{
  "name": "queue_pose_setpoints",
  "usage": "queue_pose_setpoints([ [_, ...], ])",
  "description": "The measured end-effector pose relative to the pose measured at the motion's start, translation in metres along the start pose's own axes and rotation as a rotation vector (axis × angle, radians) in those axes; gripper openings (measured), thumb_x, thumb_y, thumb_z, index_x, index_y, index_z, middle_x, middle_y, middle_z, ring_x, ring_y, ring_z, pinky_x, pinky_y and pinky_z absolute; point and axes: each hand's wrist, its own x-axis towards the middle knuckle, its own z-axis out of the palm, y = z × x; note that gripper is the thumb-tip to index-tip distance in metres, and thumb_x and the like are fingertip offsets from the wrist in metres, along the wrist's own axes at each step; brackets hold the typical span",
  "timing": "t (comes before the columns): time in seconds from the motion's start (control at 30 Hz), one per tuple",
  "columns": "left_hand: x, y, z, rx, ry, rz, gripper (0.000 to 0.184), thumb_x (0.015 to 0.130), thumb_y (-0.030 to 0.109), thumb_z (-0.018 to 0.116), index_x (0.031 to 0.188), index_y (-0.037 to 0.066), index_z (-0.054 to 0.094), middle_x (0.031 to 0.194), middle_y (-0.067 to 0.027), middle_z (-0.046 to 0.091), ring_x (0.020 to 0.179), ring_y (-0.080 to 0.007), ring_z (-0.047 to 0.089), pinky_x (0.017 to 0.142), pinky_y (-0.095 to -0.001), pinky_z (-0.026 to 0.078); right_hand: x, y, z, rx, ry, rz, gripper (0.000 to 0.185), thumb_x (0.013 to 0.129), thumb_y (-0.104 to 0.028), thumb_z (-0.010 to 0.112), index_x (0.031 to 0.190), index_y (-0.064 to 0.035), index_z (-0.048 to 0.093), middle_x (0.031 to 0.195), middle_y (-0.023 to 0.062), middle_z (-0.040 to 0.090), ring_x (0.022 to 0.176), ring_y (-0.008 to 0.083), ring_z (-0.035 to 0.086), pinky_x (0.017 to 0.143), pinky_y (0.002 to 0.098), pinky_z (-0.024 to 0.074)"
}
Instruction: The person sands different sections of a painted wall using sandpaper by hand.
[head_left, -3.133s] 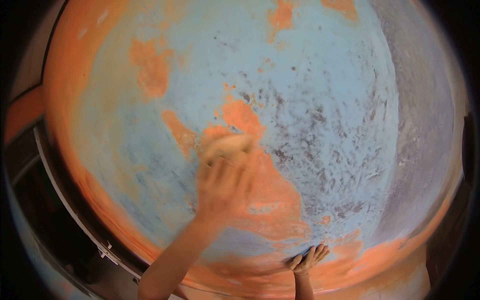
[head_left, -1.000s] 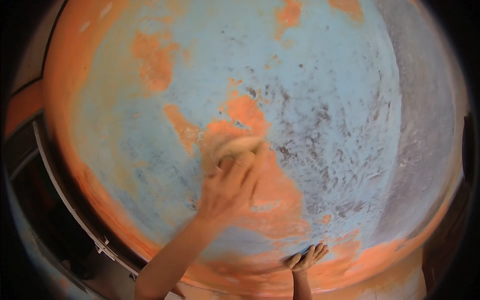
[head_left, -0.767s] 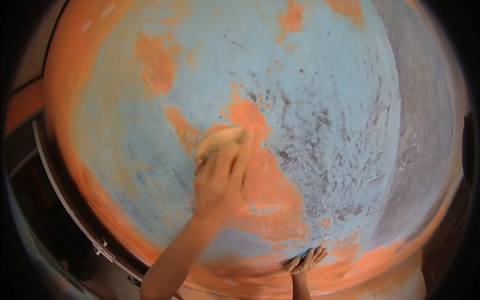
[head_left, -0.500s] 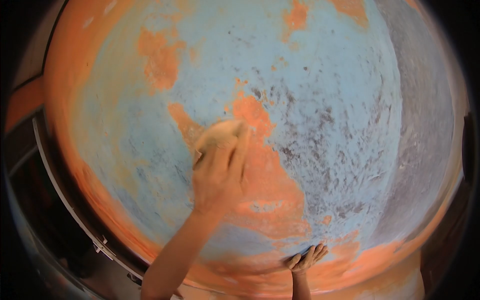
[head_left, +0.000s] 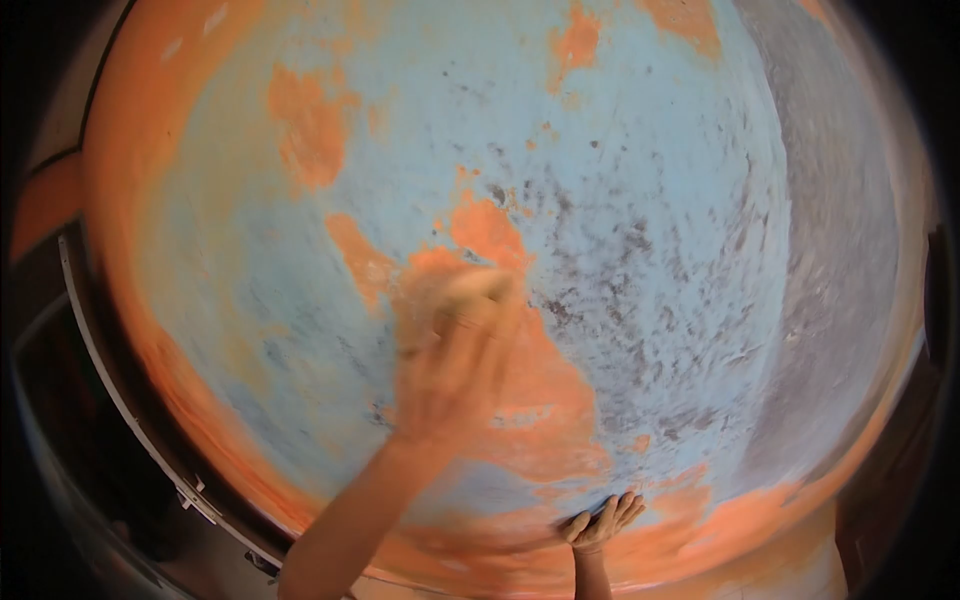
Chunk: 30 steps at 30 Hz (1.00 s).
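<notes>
My left hand point(head_left: 450, 380) reaches up from the lower left, smeared by motion. Its fingers press a tan sheet point(head_left: 475, 288), which looks like sandpaper, against a large rounded body panel point(head_left: 400, 160). The panel has light blue, orange and grey patches. Under and beside the sheet lies a bare-looking orange patch point(head_left: 545, 365). Lower and to the right, my right hand point(head_left: 605, 522) rests on the panel near its bottom edge, fingers stretched out and thumb apart. A dark strip shows beside its fingers; I cannot tell whether it is shadow.
Dark speckles cover the blue paint right of centre, and a grey band point(head_left: 840, 230) runs down the panel's right side. At the left, a pale curved strip point(head_left: 110, 370) borders a dark opening. The panel's orange lower edge point(head_left: 480, 565) curves above a pale floor.
My left hand has moved slightly down and right with the sandpaper, showing more orange above it. My right hand stays on the panel; the whole view has shifted a little.
</notes>
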Motion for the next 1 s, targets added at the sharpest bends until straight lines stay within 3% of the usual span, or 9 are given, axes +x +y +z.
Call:
queue_pose_setpoints([
  [0.1,0.008,-0.013,0.000,0.039,0.102,0.014,0.048,0.082,0.009,0.062,0.129,0.008,0.062,0.102,-0.0036,0.059,0.083,-0.0196,0.061,0.072,-0.0352,0.054,-0.003,-0.001,-0.001,0.006,-0.020,0.016,0.062,0.096,-0.032,0.040,0.149,0.0001,0.032,0.156,0.0239,0.025,0.147,0.0418,0.015,0.118,0.0591,0.0061],
  [0.17,0.005,-0.008,0.000,0.012,0.117,-0.015,0.047,0.081,0.009,0.062,0.128,0.009,0.063,0.102,-0.0037,0.059,0.082,-0.0193,0.061,0.072,-0.0351,0.053,-0.008,0.001,0.001,0.007,-0.020,0.026,0.062,0.096,-0.033,0.040,0.148,0.0004,0.032,0.156,0.0239,0.025,0.147,0.0420,0.015,0.118,0.0592,0.0060],
  [0.23,-0.006,0.013,0.003,0.007,0.013,0.136,0.047,0.080,0.009,0.063,0.127,0.008,0.063,0.101,-0.0037,0.059,0.083,-0.0194,0.060,0.072,-0.0356,0.053,-0.007,0.001,0.001,0.007,-0.020,0.008,0.063,0.096,-0.033,0.041,0.148,0.0007,0.032,0.156,0.0240,0.025,0.147,0.0421,0.016,0.118,0.0593,0.0059],
  [0.37,0.005,-0.015,0.003,0.020,0.132,0.106,0.047,0.080,0.009,0.064,0.126,0.007,0.064,0.097,-0.0020,0.059,0.081,-0.0185,0.060,0.072,-0.0349,0.053,-0.003,0.005,0.002,0.022,0.003,0.006,0.063,0.095,-0.034,0.040,0.148,0.0002,0.033,0.156,0.0235,0.025,0.147,0.0422,0.016,0.118,0.0590,0.0064],
  [0.47,0.005,-0.013,-0.002,0.038,0.102,0.024,0.044,0.080,0.009,0.063,0.124,0.007,0.066,0.096,-0.0011,0.059,0.078,-0.0186,0.060,0.071,-0.0353,0.053,-0.007,0.000,0.001,0.031,0.007,0.022,0.062,0.096,-0.031,0.041,0.147,0.0017,0.034,0.155,0.0246,0.026,0.146,0.0439,0.017,0.117,0.0593,0.0072],
  [0.53,0.001,-0.004,0.002,0.048,0.122,0.146,0.043,0.081,0.011,0.062,0.124,0.007,0.065,0.099,-0.0015,0.059,0.077,-0.0188,0.060,0.070,-0.0352,0.052,-0.006,0.002,0.006,0.037,0.052,0.011,0.062,0.096,-0.033,0.041,0.147,0.0012,0.035,0.155,0.0242,0.028,0.146,0.0430,0.019,0.118,0.0586,0.0075],
  [0.77,0.000,-0.017,0.000,0.040,0.107,0.018,0.044,0.081,0.011,0.062,0.124,0.006,0.065,0.099,-0.0012,0.059,0.079,-0.0184,0.061,0.070,-0.0353,0.053,-0.008,0.003,0.004,0.026,0.033,0.017,0.060,0.096,-0.032,0.042,0.145,0.0014,0.038,0.153,0.0250,0.031,0.145,0.0439,0.020,0.118,0.0589,0.0078],
  [0.83,0.004,-0.010,0.001,0.045,0.141,0.170,0.046,0.079,0.009,0.062,0.125,0.006,0.065,0.097,-0.0006,0.058,0.078,-0.0175,0.061,0.072,-0.0366,0.053,-0.007,0.003,0.004,0.036,0.041,0.013,0.059,0.096,-0.031,0.042,0.145,0.0013,0.038,0.153,0.0250,0.031,0.145,0.0442,0.020,0.118,0.0592,0.0083],
  [1.0,0.008,-0.033,-0.006,0.067,0.102,-0.011,0.048,0.079,0.008,0.061,0.127,0.007,0.064,0.096,-0.0007,0.056,0.078,-0.0172,0.060,0.078,-0.0386,0.053,-0.010,0.003,0.004,0.022,0.036,0.017,0.059,0.095,-0.031,0.042,0.145,0.0014,0.038,0.153,0.0256,0.031,0.144,0.0450,0.022,0.117,0.0600,0.0104],
])
